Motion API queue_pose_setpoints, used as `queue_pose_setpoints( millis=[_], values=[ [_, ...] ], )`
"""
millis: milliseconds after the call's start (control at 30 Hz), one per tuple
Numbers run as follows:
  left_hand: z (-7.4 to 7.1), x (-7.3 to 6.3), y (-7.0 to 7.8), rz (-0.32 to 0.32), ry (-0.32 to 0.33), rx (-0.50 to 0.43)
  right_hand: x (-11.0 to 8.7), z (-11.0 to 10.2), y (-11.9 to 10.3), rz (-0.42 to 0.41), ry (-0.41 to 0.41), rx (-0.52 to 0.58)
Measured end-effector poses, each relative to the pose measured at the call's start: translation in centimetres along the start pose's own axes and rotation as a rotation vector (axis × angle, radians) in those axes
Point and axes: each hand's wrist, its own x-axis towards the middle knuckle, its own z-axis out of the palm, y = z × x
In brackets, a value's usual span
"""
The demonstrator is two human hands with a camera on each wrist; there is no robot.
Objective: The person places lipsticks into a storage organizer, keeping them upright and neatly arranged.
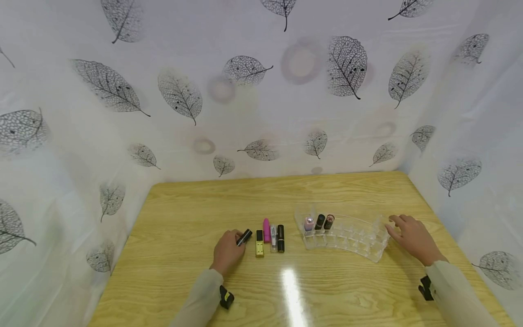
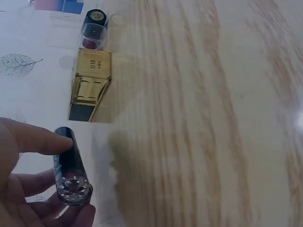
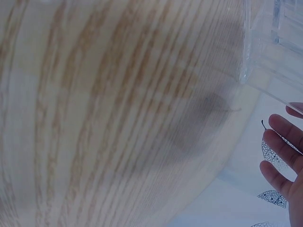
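My left hand (image 1: 227,252) pinches a dark lipstick tube (image 1: 244,237) between thumb and fingers. In the left wrist view, the tube shows a clear, faceted end facing the camera. Just right of that hand lies a gold-and-black lipstick (image 1: 259,244), then a magenta tube (image 1: 267,230), a clear tube (image 1: 273,239) and a black lipstick (image 1: 280,238). My right hand (image 1: 416,239) is beside the right end of a clear, curved lipstick organizer (image 1: 377,255), its fingers loosely spread. In the right wrist view, those fingers (image 3: 283,146) appear below the organizer's edge.
In the organizer's left slots stand a pale pink bottle (image 1: 308,223) and two dark lipsticks, one (image 1: 320,222) beside the other (image 1: 328,221). The wooden table (image 1: 188,204) meets a leaf-patterned curtain (image 1: 261,118) at the back and sides.
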Motion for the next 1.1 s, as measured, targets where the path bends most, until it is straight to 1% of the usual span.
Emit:
queue_pose_setpoints(
  millis=[100,333,600,733,833,967,1100],
  values=[
    [-0.3,-0.1,0.5,0.015,0.022,-0.040,0.0,0.0,0.0,0.006,0.000,0.009],
    [-1.3,-0.2,1.8,0.174,0.084,-0.083,-0.2,0.1,0.1,0.003,0.006,0.005],
    [-2.6,-0.8,4.1,0.319,0.127,-0.147,-0.1,0.1,0.2,0.019,-0.023,0.024],
    [-3.0,-1.2,5.0,0.359,0.132,-0.163,0.0,0.1,0.3,0.015,-0.019,0.028],
    [-3.2,-1.6,5.6,0.382,0.126,-0.198,0.0,0.1,0.3,0.007,-0.012,0.026],
    [-3.4,-2.2,6.5,0.450,0.114,-0.255,0.1,0.0,0.2,0.013,-0.021,0.024],
    [-3.6,-2.8,7.6,0.533,0.126,-0.245,0.1,-0.1,0.1,0.025,-0.040,0.010]
  ],
)
